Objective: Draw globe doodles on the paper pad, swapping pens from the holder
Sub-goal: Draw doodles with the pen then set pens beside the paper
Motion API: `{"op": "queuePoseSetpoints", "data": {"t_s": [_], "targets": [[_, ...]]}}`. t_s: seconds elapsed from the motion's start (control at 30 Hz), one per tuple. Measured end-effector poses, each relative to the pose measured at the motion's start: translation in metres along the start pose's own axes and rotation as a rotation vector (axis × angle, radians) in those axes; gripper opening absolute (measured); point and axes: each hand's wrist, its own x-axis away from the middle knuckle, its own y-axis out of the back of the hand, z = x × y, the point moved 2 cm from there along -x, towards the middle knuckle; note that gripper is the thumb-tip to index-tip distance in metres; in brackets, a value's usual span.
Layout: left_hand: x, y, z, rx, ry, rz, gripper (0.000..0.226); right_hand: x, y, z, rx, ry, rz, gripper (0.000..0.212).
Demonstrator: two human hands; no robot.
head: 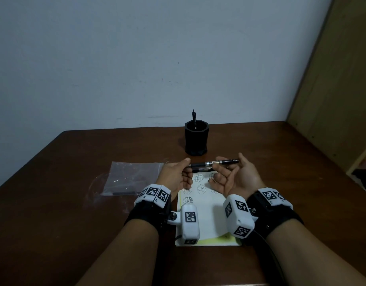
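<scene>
clear plastic bag (131, 178) flat on table (54, 203) | wooden panel (339, 79) right

There are two hands (178, 176), two pens (214, 163) held between them, one pen (194, 118) in one holder (196, 141), one paper pad (207, 215) and one plastic bag (132, 176).

Head-worn view, forward-down over table (54, 203)
</scene>
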Motion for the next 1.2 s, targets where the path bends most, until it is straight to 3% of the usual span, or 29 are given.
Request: {"op": "queuePoseSetpoints", "data": {"t_s": [0.4,0.63,1.03,1.2], "targets": [[0.0,0.004,0.001,0.027,-0.002,0.007,0.037,0.002,-0.002,0.004,0.061,0.003,-0.021,0.072],[-0.002,0.004,0.001,0.042,0.021,0.006,0.039,0.01,-0.012,0.005,0.271,0.078,-0.109,0.02],[-0.009,0.004,0.006,-0.038,0.023,0.044,0.038,0.021,-0.015,0.004,0.273,0.104,-0.142,0.015],[-0.01,0.003,0.006,-0.039,0.039,0.003,0.039,0.024,-0.016,0.004,0.284,0.104,-0.078,0.009]]}}
